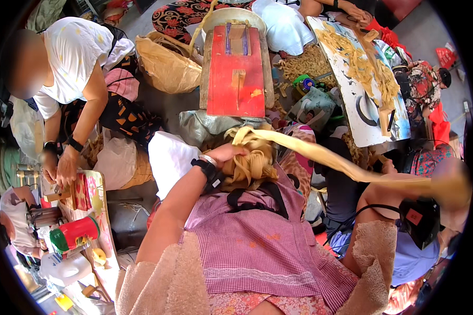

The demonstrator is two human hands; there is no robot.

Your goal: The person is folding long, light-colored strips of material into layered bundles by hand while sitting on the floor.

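Note:
In my lap, over a pink checked apron (pixel 252 241), lies a loose bundle of pale yellow, flat, soft strips (pixel 255 165). My left hand (pixel 228 153), with a black strap on its wrist, is closed around part of the bundle at its upper left. One long pale yellow strip (pixel 320 155) stretches from the bundle far out to the right. Its far end runs into my right hand (pixel 450 184), which motion smears; a black device (pixel 420 221) sits on that wrist.
Ahead stands a red board (pixel 236 79) with a wooden block on it. A white board (pixel 365 84) at the right carries similar strips. To the left, a person (pixel 79 68) works at a small table (pixel 104 220). A paper sack (pixel 168 63) stands beside the red board.

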